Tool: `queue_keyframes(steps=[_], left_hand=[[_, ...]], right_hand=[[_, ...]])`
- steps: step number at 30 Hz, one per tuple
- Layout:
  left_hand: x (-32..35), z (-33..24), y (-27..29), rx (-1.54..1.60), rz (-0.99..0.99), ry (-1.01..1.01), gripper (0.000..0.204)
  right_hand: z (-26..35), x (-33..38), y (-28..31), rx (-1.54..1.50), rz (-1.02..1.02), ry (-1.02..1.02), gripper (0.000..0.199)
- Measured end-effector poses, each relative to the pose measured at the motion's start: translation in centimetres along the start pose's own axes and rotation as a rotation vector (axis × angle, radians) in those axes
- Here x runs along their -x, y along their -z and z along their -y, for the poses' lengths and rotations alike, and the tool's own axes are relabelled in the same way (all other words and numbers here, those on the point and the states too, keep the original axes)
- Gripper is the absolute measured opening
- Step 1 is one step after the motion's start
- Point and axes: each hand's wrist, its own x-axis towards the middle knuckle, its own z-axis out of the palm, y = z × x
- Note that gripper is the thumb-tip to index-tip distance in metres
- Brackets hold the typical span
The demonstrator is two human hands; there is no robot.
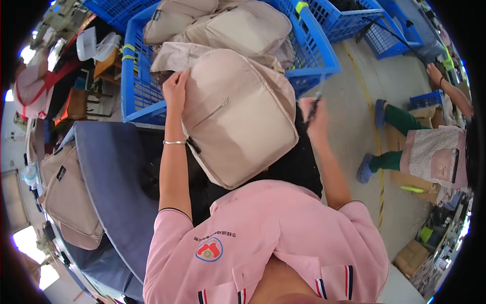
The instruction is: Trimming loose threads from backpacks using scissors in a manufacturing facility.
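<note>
A beige backpack [243, 116] with a zipped front pocket lies across my lap, its upper end against the blue crate. My left hand [175, 92] is closed on the fabric at the backpack's upper left edge. To the right of the bag, my right hand [318, 124] is closed around a slim black tool [313, 107] that points up and away. Motion blurs its tip, so I cannot make out its exact kind. The right hand appears apart from the bag.
A blue plastic crate [129, 76] ahead holds several beige backpacks [243, 30]. Another beige backpack [73, 195] lies at left, beside a dark blue surface [114, 177]. More blue crates [349, 20] stand at far right. A person [430, 157] is at right, another [38, 88] at far left.
</note>
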Motion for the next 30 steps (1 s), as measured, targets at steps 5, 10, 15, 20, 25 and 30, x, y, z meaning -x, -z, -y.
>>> queue_keyframes(steps=[5, 10, 15, 20, 25, 30], left_hand=[[0.1, -1.2, -2.6, 0.314, 0.067, 0.166, 0.028], [-0.2, -4.5, -4.7, -0.179, -0.061, -0.447, 0.030], [-0.1, -11.1, -10.8, -0.154, 0.305, -0.707, 0.033], [-1.1, -13.8, -14.6, -0.075, 0.870, -0.533, 0.023], [-2.1, -12.9, -15.6, 0.125, 1.002, -0.155, 0.012], [-2.9, -11.7, -15.5, 0.326, 1.010, -0.106, 0.015]], right_hand=[[-0.9, 5.3, -0.5, 0.100, 0.244, -0.318, 0.036], [-1.4, 6.1, 2.7, -0.306, 0.200, -0.264, 0.031], [1.7, 7.4, 5.6, -0.137, 0.195, -0.234, 0.028], [3.7, 7.6, 8.6, 0.045, 0.274, -0.378, 0.033], [1.7, 7.4, 9.3, 0.214, 0.373, -0.412, 0.046], [0.8, 6.0, 8.5, 0.525, 0.442, -0.091, 0.065]])
